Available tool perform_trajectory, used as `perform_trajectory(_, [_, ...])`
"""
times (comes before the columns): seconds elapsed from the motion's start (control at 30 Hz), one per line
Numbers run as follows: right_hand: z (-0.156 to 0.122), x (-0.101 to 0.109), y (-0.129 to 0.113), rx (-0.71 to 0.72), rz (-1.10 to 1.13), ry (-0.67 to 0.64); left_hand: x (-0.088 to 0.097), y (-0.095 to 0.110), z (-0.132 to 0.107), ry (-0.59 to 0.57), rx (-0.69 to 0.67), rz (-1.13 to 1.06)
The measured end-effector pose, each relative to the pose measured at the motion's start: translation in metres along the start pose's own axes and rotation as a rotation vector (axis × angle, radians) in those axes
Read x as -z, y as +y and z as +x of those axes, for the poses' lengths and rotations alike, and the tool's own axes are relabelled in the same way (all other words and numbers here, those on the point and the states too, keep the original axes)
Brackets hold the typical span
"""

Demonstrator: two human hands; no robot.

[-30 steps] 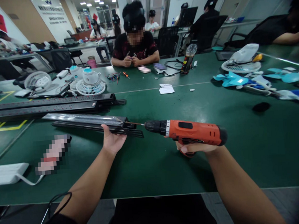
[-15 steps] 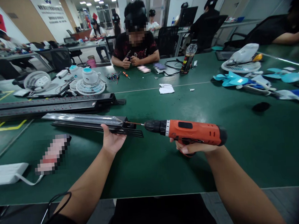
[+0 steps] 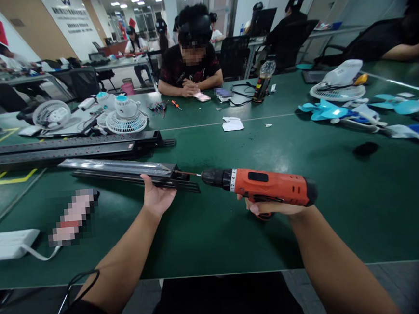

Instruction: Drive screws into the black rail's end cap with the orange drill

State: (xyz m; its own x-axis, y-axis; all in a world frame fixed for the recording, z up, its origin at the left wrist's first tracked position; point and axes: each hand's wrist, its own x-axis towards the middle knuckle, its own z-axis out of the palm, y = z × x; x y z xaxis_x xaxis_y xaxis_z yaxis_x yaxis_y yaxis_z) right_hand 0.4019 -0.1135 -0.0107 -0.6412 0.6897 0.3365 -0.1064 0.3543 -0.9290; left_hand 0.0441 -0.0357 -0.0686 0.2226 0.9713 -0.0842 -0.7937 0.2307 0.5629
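My left hand (image 3: pixel 159 198) grips a long black metal rail (image 3: pixel 123 171) near its right end, thumb up along the near side. The rail's other end points to the left, and its underside fingers are hidden. An orange cordless drill (image 3: pixel 273 187) is in my right hand (image 3: pixel 271 207), with fingers wrapped around the handle. The drill's black chuck points left, and a long thin bit (image 3: pixel 189 173) reaches from it to the rail's open end. Whether the tip touches anything inside the rail cannot be seen.
Behind my left hand lie more black rails (image 3: pixel 67 151). White fan parts (image 3: pixel 126 117) stand beyond them, blue fan blades (image 3: pixel 324 110) at the right. A phone (image 3: pixel 77 216) and a white power bank (image 3: pixel 11 244) lie at the left. Across the table sit a person (image 3: pixel 189 57) and a bottle (image 3: pixel 263 82).
The drill and my right hand have shifted very slightly left. My left hand and the rail stay nearly still. The person opposite has lowered their hands and clasped them.
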Motion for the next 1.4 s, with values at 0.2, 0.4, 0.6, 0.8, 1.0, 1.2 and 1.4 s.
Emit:
perform_trajectory(0.2, [-0.0016,0.0018,0.0016,-0.017,-0.021,-0.011,0.0036,-0.0004,0.0013,-0.007,0.005,-0.016])
perform_trajectory(0.4, [-0.0005,0.0017,0.0004,-0.018,-0.018,-0.033,0.0062,0.0008,0.0017,-0.055,0.020,-0.042])
perform_trajectory(0.6, [0.0008,-0.0010,-0.0028,0.005,-0.017,0.014,0.0032,0.0011,0.0014,-0.060,0.019,-0.030])
perform_trajectory(0.8, [-0.0001,-0.0020,-0.0011,-0.007,0.000,0.015,0.0022,0.0001,0.0007,-0.042,0.014,-0.040])
perform_trajectory(1.0, [-0.0004,-0.0004,-0.0014,-0.006,0.004,0.004,-0.0005,-0.0004,0.0001,0.000,0.008,-0.043])
perform_trajectory(1.2, [-0.0002,0.0025,-0.0007,-0.004,-0.043,-0.023,0.0009,-0.0005,0.0004,-0.003,0.004,-0.028])
perform_trajectory(1.4, [-0.0013,0.0030,0.0023,-0.005,-0.028,-0.009,0.0062,0.0007,0.0014,-0.018,0.028,-0.030])
